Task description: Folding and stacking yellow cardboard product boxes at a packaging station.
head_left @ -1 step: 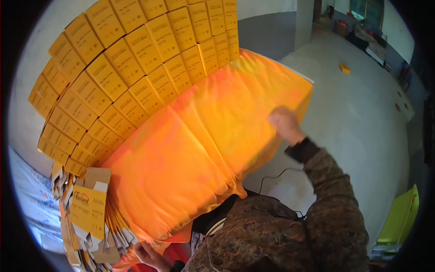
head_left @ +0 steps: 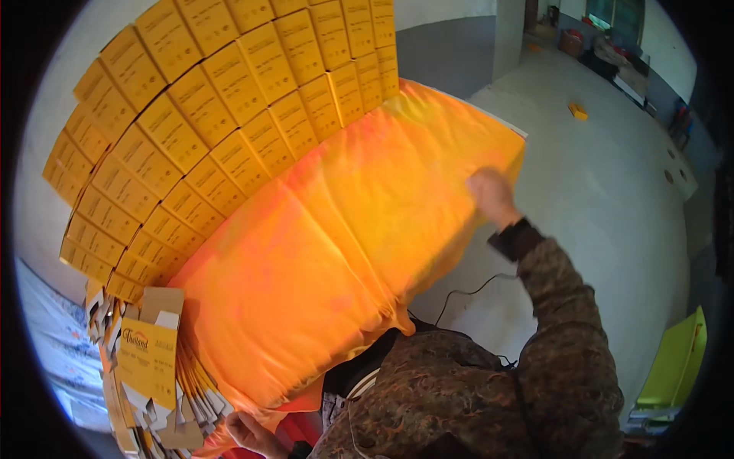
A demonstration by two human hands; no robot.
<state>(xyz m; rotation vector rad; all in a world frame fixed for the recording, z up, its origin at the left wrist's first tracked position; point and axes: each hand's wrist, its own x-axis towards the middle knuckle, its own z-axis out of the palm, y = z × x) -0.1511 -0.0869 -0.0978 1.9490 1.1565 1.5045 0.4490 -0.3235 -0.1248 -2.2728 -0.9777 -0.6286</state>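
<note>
An orange cloth (head_left: 306, 252) with yellow and pink patches covers a long table, wrinkled and with a fold across its middle. My right hand (head_left: 493, 197) is over the table's right side, its fingers curled in and somewhat blurred; what they hold, if anything, is hidden. Down at the lower left, my left hand (head_left: 252, 434) has bent fingers at the near edge of the cloth, beside a pile of flattened cartons (head_left: 206, 390). Whether it grips the cloth does not show.
Yellow boxes (head_left: 229, 92) are stacked in several rows along the table's far side. One yellow carton (head_left: 147, 359) leans on the pile at left. A black cable (head_left: 466, 292) lies on the floor, a small yellow box (head_left: 577, 112) farther off. A lime-green panel (head_left: 673, 359) stands at right.
My right hand has shifted slightly right and up, staying closed. The left hand keeps its place by the cloth's edge. The whole view has drifted a little.
</note>
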